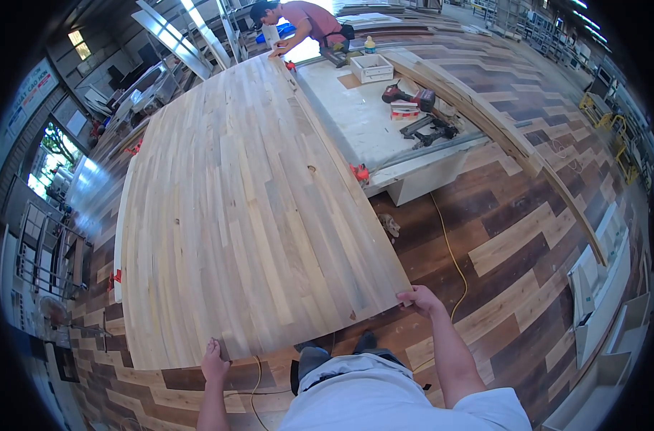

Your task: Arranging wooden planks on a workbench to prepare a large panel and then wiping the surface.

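Observation:
A large wooden panel (pixel 233 215) of many light and brown strips stretches away in front of me. My left hand (pixel 214 361) grips its near edge left of my body, with the fingertips at the top surface. At the near right corner my right hand (pixel 419 299) is closed round the edge, the thumb on top. The undersides of both grips are hidden. Red clamps (pixel 360 172) sit along the panel's sides. At the far end a co-worker in a red shirt (pixel 312 21) leans over, hands at the panel's far right corner.
Right of the panel, a white worktable (pixel 348 108) carries a cordless drill (pixel 413 97), a black nail gun (pixel 429 131) and a white box (pixel 372 68). A yellow cord (pixel 450 251) crosses the patterned plank floor. Long boards (pixel 478 100) and white pieces (pixel 592 294) lie farther right.

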`<control>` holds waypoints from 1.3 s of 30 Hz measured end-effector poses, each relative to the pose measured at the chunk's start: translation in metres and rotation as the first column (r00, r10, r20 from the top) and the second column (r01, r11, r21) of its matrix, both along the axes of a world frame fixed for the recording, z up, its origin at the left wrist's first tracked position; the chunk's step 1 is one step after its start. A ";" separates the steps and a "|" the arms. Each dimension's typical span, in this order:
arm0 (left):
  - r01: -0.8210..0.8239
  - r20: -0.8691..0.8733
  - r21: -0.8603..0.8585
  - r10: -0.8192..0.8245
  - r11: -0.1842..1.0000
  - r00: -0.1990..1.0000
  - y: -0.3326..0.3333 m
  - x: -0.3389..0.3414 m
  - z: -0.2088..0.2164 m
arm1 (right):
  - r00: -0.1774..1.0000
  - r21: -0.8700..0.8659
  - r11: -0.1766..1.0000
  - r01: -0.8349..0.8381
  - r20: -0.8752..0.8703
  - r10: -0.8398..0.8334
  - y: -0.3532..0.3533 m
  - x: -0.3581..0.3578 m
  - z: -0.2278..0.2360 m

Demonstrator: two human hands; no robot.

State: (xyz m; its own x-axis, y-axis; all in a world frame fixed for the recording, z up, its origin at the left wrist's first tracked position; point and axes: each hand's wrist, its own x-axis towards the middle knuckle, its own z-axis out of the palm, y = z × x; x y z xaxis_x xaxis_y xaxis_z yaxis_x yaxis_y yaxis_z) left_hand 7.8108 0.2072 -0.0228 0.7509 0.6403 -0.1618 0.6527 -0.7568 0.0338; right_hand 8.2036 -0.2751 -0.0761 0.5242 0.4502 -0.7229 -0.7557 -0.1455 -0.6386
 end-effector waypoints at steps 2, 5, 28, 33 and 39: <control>0.000 -0.004 -0.002 0.000 1.000 1.000 0.001 0.000 -0.001 | 1.000 0.001 1.000 -0.008 -0.003 0.008 0.001 0.002 -0.002; 0.007 -0.001 -0.004 -0.007 1.000 1.000 0.002 0.002 -0.002 | 1.000 0.004 1.000 -0.009 -0.007 0.009 0.000 0.003 -0.005; 0.017 -0.037 -0.003 -0.017 1.000 0.999 0.001 0.006 0.003 | 1.000 0.065 0.997 -0.031 -0.001 0.031 -0.001 0.005 -0.019; 0.011 -0.052 -0.005 -0.011 1.000 0.999 0.000 0.010 0.003 | 0.999 0.070 0.997 -0.036 -0.004 0.037 -0.004 0.005 -0.020; -0.008 -0.063 -0.041 0.006 0.999 0.998 -0.006 0.011 0.010 | 0.999 0.074 0.996 -0.045 -0.008 0.045 -0.005 0.002 -0.020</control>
State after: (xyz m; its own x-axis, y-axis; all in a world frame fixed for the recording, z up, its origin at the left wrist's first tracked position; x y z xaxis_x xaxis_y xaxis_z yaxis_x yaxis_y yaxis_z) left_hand 7.8215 0.2017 -0.0129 0.7340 0.6372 -0.2351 0.6597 -0.7511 0.0238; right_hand 8.2059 -0.2797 -0.0960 0.4957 0.5253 -0.6917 -0.7553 -0.1323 -0.6418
